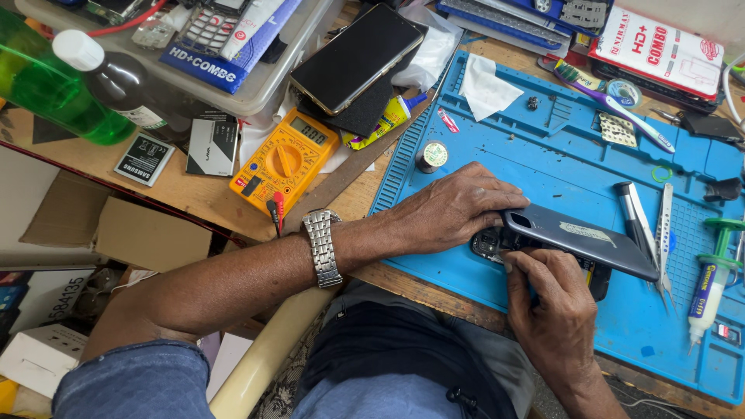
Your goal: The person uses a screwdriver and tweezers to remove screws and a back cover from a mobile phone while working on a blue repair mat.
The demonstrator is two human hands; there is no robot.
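At the far left of a crowded repair bench, a green bottle (43,85) and a dark bottle with a white cap (116,77) are standing beside a clear plastic bin (256,93) of parts, with an orange multimeter (283,159) lying just right of them on the wooden top. Moving right, the person's left arm, wearing a metal wristwatch (322,248), is reaching across the edge of a blue silicone work mat (559,147). The left hand (454,209) is pressing down, fingers curled, over the near end of a grey phone back cover (582,240), which is lifting at a tilt off the phone body (497,247) lying on the mat. The right hand (555,310) is coming up from below, its fingertips pinching at the seam between cover and body; whether it is holding a pick cannot be told.

Judging from the pose, the cover is being parted from the phone, and the work is best done slowly: steady the body flat with the left hand, work along the seam rather than levering at one spot, and keep the tilt shallow so that any cable inside is not strained.

Further right, tweezers (663,240) and a dark-handled tool (632,213) are lying just beside the phone, a toothbrush (613,105) above them, and a glue syringe (710,279) near the mat's right edge.
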